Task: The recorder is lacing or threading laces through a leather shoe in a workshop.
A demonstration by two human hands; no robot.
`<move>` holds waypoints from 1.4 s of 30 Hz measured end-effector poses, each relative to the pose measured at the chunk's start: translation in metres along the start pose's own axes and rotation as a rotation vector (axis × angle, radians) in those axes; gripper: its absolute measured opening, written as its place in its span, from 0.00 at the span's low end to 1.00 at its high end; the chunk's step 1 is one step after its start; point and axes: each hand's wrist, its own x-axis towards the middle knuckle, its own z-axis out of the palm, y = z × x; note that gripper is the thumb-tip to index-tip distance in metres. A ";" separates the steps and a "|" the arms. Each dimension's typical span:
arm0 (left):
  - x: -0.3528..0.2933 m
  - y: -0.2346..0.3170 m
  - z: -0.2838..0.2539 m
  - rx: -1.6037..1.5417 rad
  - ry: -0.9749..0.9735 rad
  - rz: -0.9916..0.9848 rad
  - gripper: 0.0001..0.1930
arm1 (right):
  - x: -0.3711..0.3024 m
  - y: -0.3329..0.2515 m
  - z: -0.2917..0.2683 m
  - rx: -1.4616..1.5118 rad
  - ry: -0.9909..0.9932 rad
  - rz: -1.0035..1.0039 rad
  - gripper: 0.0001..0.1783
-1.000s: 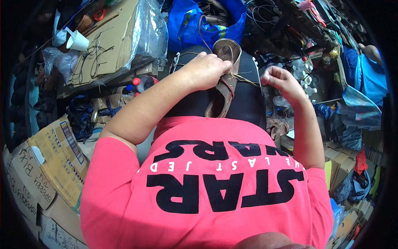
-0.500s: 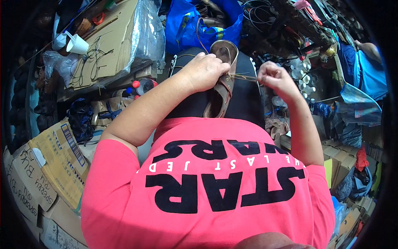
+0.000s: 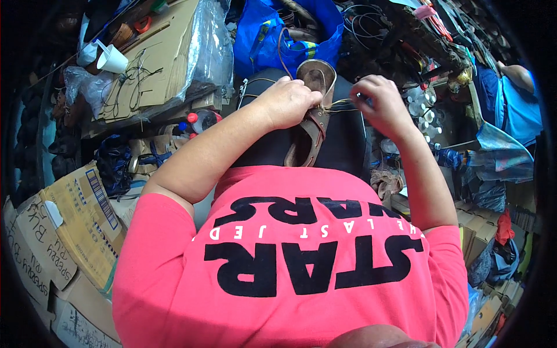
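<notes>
A brown leather sandal point(image 3: 313, 130) lies lengthwise across my dark-trousered lap, its heel end pointing away from me. My left hand point(image 3: 288, 103) is closed on the sandal's left side, with its fingertips at the middle by the straps. Yellowish thread point(image 3: 342, 104) runs from that spot toward the right. Out to the right of the sandal, my right hand point(image 3: 380, 103) has its fingers curled in around the thread's end. Exactly how the fingers grip it is partly hidden.
Beyond my knees stands a blue bag point(image 3: 249, 43) with brown pieces inside. At far left, flat cardboard sheets point(image 3: 168, 55) carry loose dark cords and a white cup point(image 3: 112, 60). Plastic bottles point(image 3: 420, 107) cluster at right. Cardboard boxes point(image 3: 75, 220) sit near left.
My right hand has shifted slightly up and turned, and the thread now hangs in a looser curve. My left hand stays in place on the sandal.
</notes>
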 end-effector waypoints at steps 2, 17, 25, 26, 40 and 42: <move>-0.001 -0.001 0.001 0.006 0.006 0.001 0.04 | 0.007 -0.025 0.005 -0.258 -0.161 -0.120 0.04; -0.115 -0.065 -0.056 0.195 -0.068 -0.363 0.12 | -0.049 0.051 0.002 -0.373 -0.254 0.102 0.09; -0.049 -0.007 -0.097 -1.101 0.374 -0.120 0.05 | 0.010 0.000 -0.031 1.718 0.533 0.355 0.09; -0.034 0.013 -0.087 -1.356 0.401 0.036 0.08 | 0.016 -0.014 -0.038 1.715 0.529 0.349 0.09; -0.188 -0.159 -0.248 0.241 0.493 -0.979 0.16 | -0.313 0.214 -0.091 -0.243 -0.142 1.152 0.20; -0.253 -0.199 -0.315 0.818 0.380 -1.154 0.24 | -0.381 0.231 -0.137 -0.721 -0.463 1.384 0.23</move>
